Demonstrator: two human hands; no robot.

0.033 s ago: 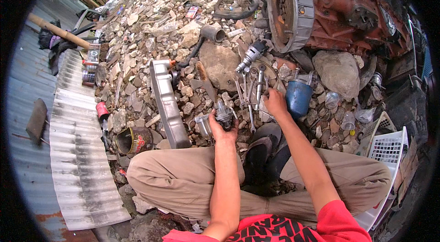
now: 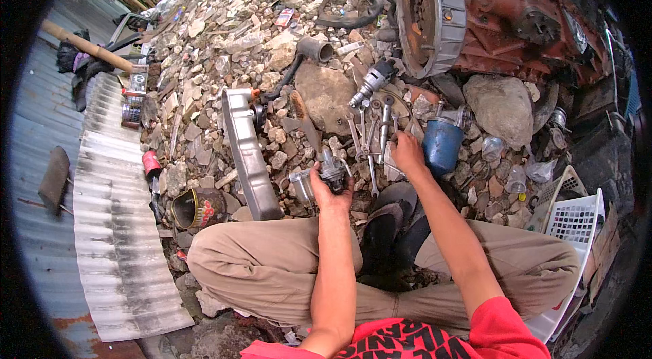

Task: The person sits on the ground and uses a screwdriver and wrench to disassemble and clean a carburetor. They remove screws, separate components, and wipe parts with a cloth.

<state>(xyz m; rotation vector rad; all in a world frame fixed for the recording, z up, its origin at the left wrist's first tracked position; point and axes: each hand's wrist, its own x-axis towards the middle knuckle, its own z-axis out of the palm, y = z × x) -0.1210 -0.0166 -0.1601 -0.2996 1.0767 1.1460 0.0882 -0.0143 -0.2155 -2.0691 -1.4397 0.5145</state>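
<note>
My left hand [image 2: 331, 190] is closed around a small metal engine part [image 2: 332, 170] that looks like a pump, above the stones in front of my legs. Beside it is a clear, cup-like bowl [image 2: 300, 186]; whether the two are joined I cannot tell. Over the tools, my right hand [image 2: 409, 156] has its fingers curled together; a thin metal piece [image 2: 394, 169] shows beside them, and what they grip is mostly hidden. Several wrenches [image 2: 373, 172] and a ratchet-like tool [image 2: 385, 121] lie by its fingertips. Just right of that hand stands a blue canister filter [image 2: 443, 147].
A metal engine cover [image 2: 246, 155] lies left of my hands, near a cut can [image 2: 197, 208]. Beyond the tools are a distributor-like part [image 2: 372, 82] and a flat rock [image 2: 322, 97]. A large reddish engine block [image 2: 513, 16] stands far right; a white basket [image 2: 574, 220] sits beside my right knee.
</note>
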